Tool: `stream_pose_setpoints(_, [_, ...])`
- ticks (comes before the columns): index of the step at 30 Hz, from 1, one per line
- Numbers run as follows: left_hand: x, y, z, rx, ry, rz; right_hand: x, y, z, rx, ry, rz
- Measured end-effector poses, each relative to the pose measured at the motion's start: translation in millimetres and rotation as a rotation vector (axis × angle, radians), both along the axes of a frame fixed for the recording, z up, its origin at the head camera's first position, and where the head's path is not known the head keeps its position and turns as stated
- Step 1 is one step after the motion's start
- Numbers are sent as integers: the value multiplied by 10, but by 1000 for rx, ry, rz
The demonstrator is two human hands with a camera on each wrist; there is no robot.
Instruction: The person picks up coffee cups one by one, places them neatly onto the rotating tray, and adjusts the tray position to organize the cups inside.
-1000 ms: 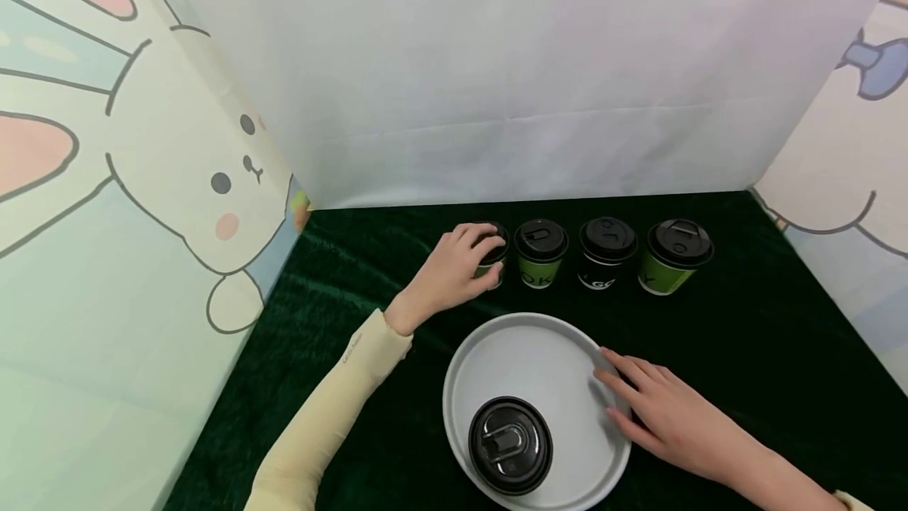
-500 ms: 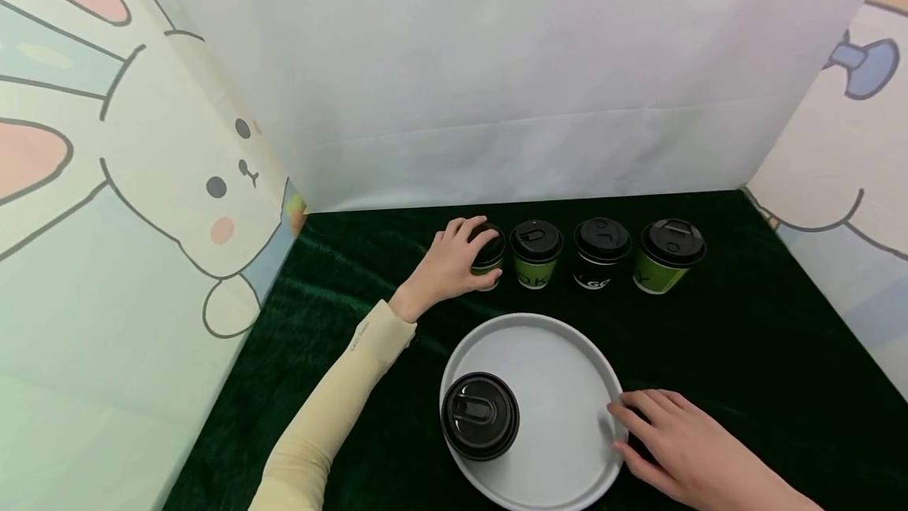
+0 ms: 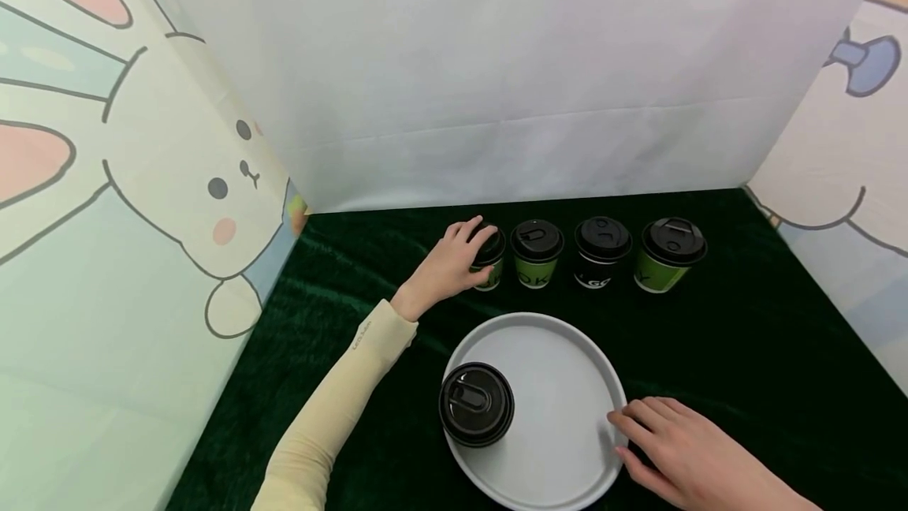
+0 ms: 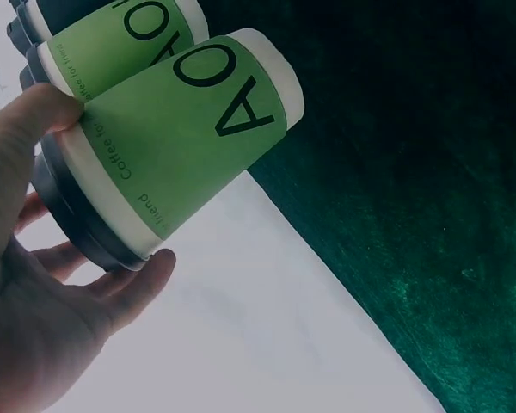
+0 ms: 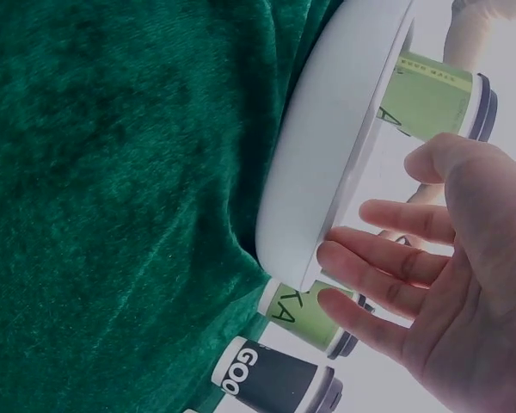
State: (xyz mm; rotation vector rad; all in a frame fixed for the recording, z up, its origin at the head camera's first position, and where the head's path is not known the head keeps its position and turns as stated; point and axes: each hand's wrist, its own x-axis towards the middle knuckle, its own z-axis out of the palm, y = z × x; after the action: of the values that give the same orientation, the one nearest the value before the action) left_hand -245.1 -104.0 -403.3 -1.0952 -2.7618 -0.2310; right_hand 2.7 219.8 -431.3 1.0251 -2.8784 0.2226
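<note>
My left hand point(image 3: 441, 268) holds the leftmost paper coffee cup point(image 3: 488, 277) in the back row, thumb on one side and fingers around its black lid. In the left wrist view this cup point(image 4: 185, 129) shows a green sleeve with large dark letters. A round, light grey tray point(image 3: 560, 385) lies in front of the row. On the tray's left side stands another lidded coffee cup point(image 3: 477, 404), green in the right wrist view. My right hand point(image 3: 674, 448) is at the tray's right rim, its fingers loosely extended with the tips right at the edge.
To the right of the held cup stand a green coffee cup point(image 3: 537, 255), a black one point(image 3: 601, 252) and another green one point(image 3: 670, 255). Dark green velvet cloth point(image 3: 773, 322) covers the table. A white backdrop point(image 3: 511, 85) rises behind, with cartoon-printed side panels.
The cup on the tray has shifted left and away from me. My right hand has slid along the rim toward me. My left hand has stayed around the leftmost cup.
</note>
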Motion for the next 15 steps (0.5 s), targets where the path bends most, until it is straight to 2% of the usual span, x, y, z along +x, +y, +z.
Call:
stream_pose_setpoints(6, [9,-12,-23,37,44,-38,-26,7,11,2,-45,-24])
stream_pose_setpoints(11, [46,-43,-6,45,75,-15,-88,24,27,-30,25,-3])
stream_pose_setpoints(15, [107,-80,79,64,114,-2,-212,53,38,-76,67,-25])
